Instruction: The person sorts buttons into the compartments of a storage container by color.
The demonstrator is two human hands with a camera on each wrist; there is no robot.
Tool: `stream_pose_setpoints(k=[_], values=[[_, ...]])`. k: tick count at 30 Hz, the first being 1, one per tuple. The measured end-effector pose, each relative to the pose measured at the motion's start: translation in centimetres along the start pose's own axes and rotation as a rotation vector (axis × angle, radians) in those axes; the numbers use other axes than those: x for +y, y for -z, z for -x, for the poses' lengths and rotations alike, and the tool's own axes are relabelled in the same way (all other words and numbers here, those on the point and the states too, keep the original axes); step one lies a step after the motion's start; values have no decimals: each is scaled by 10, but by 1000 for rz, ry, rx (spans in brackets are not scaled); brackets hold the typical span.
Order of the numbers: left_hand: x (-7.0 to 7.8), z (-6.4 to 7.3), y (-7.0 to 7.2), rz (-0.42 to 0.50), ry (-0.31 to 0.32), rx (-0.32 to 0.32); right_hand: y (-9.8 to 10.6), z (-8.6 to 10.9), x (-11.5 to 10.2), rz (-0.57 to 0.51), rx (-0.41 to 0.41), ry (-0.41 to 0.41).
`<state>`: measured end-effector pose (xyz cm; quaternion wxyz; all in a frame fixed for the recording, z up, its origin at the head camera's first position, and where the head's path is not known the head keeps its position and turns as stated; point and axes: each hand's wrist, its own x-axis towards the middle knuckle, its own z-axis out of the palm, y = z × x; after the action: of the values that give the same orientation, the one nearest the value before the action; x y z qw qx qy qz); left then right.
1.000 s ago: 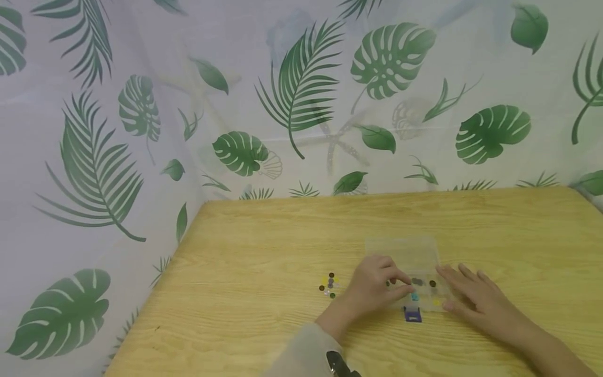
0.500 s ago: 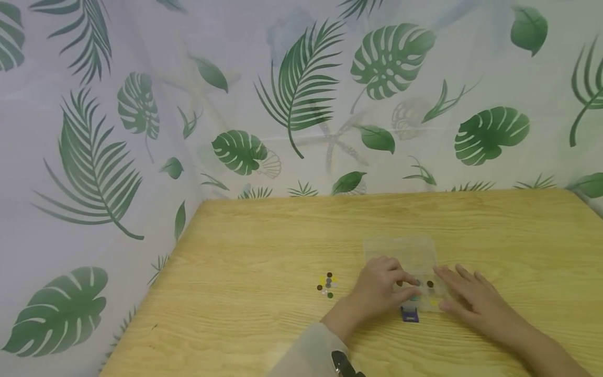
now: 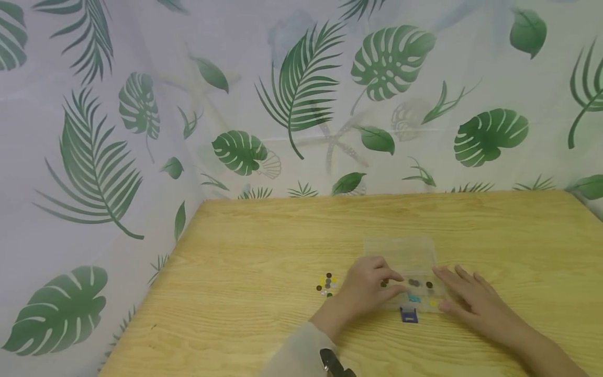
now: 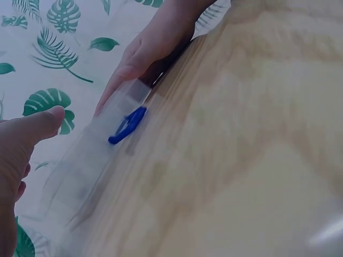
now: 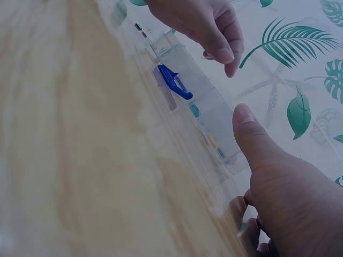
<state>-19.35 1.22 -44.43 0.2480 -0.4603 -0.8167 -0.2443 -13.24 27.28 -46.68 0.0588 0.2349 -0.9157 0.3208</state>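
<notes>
A clear plastic compartment box (image 3: pixel 395 306) lies on the table with its transparent lid (image 3: pixel 400 251) tipped back and a blue latch (image 3: pixel 409 315) at its front. Inside it are small round pieces: grey discs (image 3: pixel 413 283), a dark disc (image 3: pixel 429 285), teal pieces (image 3: pixel 414 298) and a yellow piece (image 3: pixel 433 303). Above the box's left part is my left hand (image 3: pixel 367 285), thumb and index finger slightly apart, with nothing seen between them. My right hand (image 3: pixel 478 298) rests its extended fingers along the box's right side. Part of the left compartments is hidden behind the left hand.
A loose group of small discs (image 3: pixel 327 281), in yellow, grey, dark, green and clear, lies on the wooden table (image 3: pixel 235 314) left of the box. A leaf-printed cloth (image 3: pixel 311 104) hangs behind the table and along its left side.
My left hand first moved right over the middle compartments, then drew back left. The teal patch in the box now looks wider. My right hand stays by the box's right side.
</notes>
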Motion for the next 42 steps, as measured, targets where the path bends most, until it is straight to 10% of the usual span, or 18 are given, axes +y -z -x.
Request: stream_pose_setpoints(k=[9, 42], values=[[-17, 20, 16, 14, 60, 8, -2, 1, 1, 31, 15, 2], [-71, 97, 85, 329, 591, -105, 0, 0, -2, 9, 1, -9]])
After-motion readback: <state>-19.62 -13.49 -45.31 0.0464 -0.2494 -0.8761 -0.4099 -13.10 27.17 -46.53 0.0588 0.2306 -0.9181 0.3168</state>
